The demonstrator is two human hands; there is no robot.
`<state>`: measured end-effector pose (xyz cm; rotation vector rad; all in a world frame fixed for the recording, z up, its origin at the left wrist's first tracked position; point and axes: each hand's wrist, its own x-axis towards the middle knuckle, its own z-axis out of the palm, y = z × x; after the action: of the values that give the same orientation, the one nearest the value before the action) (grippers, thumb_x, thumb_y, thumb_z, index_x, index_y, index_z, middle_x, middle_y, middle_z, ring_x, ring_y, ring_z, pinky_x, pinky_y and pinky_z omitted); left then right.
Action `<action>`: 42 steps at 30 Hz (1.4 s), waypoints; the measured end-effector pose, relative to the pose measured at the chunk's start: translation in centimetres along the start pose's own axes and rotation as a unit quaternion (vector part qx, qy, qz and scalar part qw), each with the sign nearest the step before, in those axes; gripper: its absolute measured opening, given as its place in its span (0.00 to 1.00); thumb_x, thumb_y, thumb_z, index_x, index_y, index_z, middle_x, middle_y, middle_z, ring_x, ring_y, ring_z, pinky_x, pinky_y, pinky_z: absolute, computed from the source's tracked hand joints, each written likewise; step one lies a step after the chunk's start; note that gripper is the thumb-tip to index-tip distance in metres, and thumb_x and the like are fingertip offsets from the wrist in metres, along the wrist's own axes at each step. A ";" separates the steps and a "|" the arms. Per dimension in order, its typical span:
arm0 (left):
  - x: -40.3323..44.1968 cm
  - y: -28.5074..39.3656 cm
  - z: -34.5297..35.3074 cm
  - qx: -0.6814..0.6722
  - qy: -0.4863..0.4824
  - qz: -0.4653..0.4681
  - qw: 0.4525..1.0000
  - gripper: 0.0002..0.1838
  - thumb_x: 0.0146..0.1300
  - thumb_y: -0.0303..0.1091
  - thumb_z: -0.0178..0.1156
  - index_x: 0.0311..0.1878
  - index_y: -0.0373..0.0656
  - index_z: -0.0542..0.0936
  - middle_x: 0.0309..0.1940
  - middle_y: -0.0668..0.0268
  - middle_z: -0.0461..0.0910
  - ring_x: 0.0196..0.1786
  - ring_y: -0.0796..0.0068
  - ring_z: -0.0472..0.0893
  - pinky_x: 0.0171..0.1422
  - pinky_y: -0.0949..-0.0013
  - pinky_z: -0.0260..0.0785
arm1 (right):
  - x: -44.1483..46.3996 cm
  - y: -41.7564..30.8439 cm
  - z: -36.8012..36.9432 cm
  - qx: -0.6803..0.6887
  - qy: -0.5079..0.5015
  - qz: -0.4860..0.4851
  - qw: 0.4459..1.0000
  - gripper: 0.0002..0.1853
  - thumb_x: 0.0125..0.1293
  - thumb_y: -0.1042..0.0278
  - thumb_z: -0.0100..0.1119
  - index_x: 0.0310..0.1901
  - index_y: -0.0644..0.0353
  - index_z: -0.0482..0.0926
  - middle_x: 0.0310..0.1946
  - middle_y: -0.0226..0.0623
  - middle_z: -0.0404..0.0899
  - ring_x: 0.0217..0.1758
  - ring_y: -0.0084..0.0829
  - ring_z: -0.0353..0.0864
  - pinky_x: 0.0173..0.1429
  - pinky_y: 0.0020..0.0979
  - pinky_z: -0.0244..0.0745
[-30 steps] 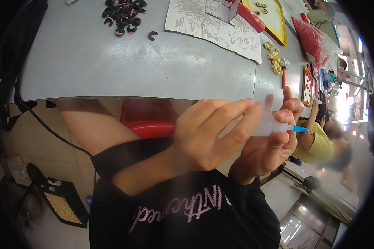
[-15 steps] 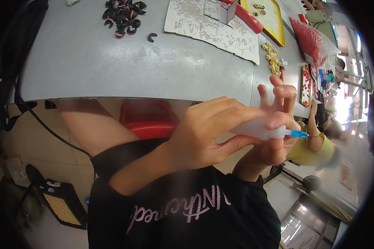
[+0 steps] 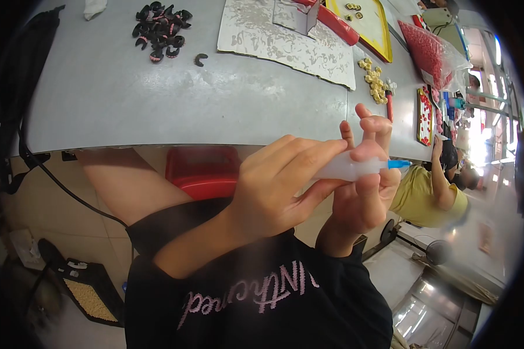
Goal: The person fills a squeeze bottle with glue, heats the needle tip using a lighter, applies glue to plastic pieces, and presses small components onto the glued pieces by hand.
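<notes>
My left hand point(image 3: 276, 180) is closed around the body of a whitish translucent squeeze bottle point(image 3: 335, 167), its back towards me. The bottle points right and ends in a blue dispensing tip point(image 3: 399, 164). Around the bottle's front end, my right hand point(image 3: 370, 174) grips with thumb and finger, while its other fingers stick up, curled. Both hands are off the table, in front of its near edge. The contents of the bottle cannot be made out.
On the grey table point(image 3: 157, 110) lie small black curved pieces point(image 3: 160, 29), a mottled board point(image 3: 285, 55), cream-coloured pieces point(image 3: 374, 81) and a yellow-rimmed tray point(image 3: 384, 41). A bag of red bits point(image 3: 428, 55) stands farther right. A person in a yellow top point(image 3: 419, 198) works at right.
Both hands and the bottle have shifted left and slightly up, towards the table edge. My fingers still grip the bottle. The whole view has also shifted a little.
</notes>
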<state>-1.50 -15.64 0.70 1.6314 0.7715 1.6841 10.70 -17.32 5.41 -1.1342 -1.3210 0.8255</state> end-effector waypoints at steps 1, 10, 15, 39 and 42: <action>-0.1 0.0 0.0 0.003 -0.004 0.000 1.000 0.23 0.41 0.24 0.69 0.45 0.35 0.77 0.34 0.59 0.80 0.30 0.64 0.79 0.32 0.69 0.71 | 0.0 0.0 0.0 -0.010 -0.003 0.000 1.000 0.21 0.54 0.51 0.63 0.33 0.66 0.82 0.47 0.44 0.70 0.61 0.42 0.61 0.68 0.51 0.47; -0.4 -0.4 0.3 0.061 0.024 0.036 0.997 0.23 0.39 0.20 0.69 0.44 0.33 0.78 0.31 0.58 0.80 0.28 0.65 0.79 0.30 0.71 0.71 | -0.4 0.5 0.3 -0.007 0.019 -0.003 1.000 0.21 0.57 0.53 0.61 0.35 0.67 0.81 0.47 0.43 0.70 0.60 0.41 0.61 0.68 0.49 0.46; -0.4 -0.4 0.3 0.077 0.024 0.045 0.996 0.24 0.39 0.20 0.69 0.45 0.32 0.77 0.31 0.57 0.80 0.28 0.65 0.80 0.30 0.71 0.71 | -0.6 0.5 0.4 -0.014 0.028 -0.003 0.999 0.20 0.58 0.53 0.61 0.35 0.67 0.81 0.47 0.43 0.70 0.60 0.41 0.60 0.68 0.49 0.46; -0.6 -0.4 0.6 0.113 0.030 0.037 0.992 0.23 0.40 0.20 0.68 0.45 0.32 0.77 0.33 0.58 0.80 0.30 0.64 0.80 0.32 0.71 0.72 | -0.9 0.7 1.1 0.013 0.044 0.004 0.999 0.16 0.60 0.59 0.59 0.36 0.68 0.81 0.48 0.42 0.71 0.55 0.33 0.63 0.65 0.43 0.52; -0.7 -0.2 0.7 0.107 0.022 -0.002 0.994 0.22 0.44 0.23 0.67 0.47 0.33 0.76 0.35 0.59 0.80 0.32 0.65 0.80 0.34 0.70 0.72 | -0.7 0.6 1.2 0.021 0.030 0.018 0.999 0.15 0.59 0.62 0.60 0.39 0.68 0.80 0.49 0.43 0.70 0.56 0.34 0.63 0.63 0.39 0.54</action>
<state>-0.82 -16.09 0.15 1.7380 1.0066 1.6866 9.53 -17.62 4.50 -1.1436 -1.2320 0.8346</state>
